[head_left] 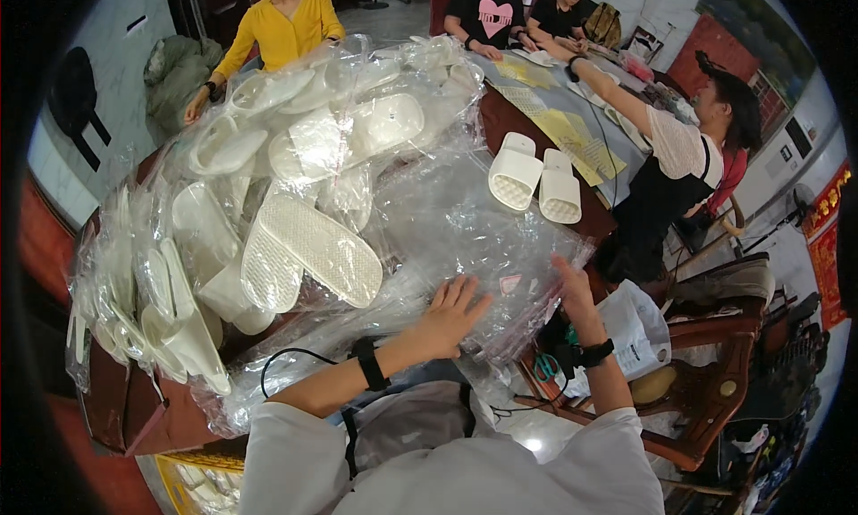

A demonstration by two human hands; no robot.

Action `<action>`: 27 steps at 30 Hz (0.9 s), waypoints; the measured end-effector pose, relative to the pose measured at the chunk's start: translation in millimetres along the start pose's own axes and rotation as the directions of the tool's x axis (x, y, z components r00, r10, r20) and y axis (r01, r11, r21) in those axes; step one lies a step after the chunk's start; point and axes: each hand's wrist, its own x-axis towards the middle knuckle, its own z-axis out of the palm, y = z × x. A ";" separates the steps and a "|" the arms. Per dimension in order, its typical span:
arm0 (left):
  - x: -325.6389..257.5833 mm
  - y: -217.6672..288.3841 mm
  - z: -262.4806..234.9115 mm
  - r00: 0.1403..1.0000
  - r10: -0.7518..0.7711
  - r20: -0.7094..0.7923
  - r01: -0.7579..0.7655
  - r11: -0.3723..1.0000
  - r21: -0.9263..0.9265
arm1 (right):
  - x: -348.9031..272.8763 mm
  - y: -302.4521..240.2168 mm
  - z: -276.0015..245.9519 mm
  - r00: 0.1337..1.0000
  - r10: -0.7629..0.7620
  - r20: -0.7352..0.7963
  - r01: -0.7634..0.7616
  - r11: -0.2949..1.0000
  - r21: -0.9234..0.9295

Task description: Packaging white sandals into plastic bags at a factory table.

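A stack of clear plastic bags (438, 211) lies on the table in front of me. My left hand (456, 314) rests on its near part, palm down with fingers spread. At the stack's right edge, my right hand (579, 299) has its fingers closed on the rim of a clear bag. Just beyond the bags stands a pair of off-white slippers (515, 173), unwrapped, soles facing me. To the left is a large heap of similar slippers in clear bags (335, 135). One bagged pair with textured soles (326, 256) lies nearest my left hand.
Across the dark red table (505, 117), a person in yellow (281, 28) stands behind the heap. Other people work at yellow and grey sheets (576, 148). Right of me are a wooden chair (697, 390) and a white bag (635, 332). A yellow crate (179, 488) sits below left.
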 end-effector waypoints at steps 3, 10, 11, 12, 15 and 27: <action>6.2 0.9 6.5 1.000 0.014 0.013 -0.013 0.999 -0.037 | 22.6 44.6 -8.1 0.942 -0.322 -0.098 0.297 0.932 -0.207; 2.9 -0.8 17.6 0.999 -0.021 -0.050 0.021 1.000 -0.005 | -13.0 37.9 22.7 0.736 -0.662 -0.140 0.410 0.600 -0.687; 3.2 -0.7 18.2 0.998 -0.024 -0.053 0.024 1.000 -0.006 | -15.9 36.6 22.5 0.705 -0.705 -0.079 0.484 0.560 -0.672; 3.2 -0.7 18.7 0.998 -0.027 -0.055 0.027 1.000 -0.007 | -19.3 35.1 22.6 0.706 -0.703 -0.085 0.480 0.563 -0.673; 2.1 -2.4 20.6 0.998 -0.010 -0.062 0.010 1.000 0.000 | -38.0 21.7 31.5 0.675 -0.737 0.010 0.480 0.429 -0.765; 0.0 -1.5 16.0 0.999 -0.022 -0.041 0.021 0.999 -0.034 | -5.2 -34.4 1.2 0.897 -0.189 0.401 0.242 0.967 -0.086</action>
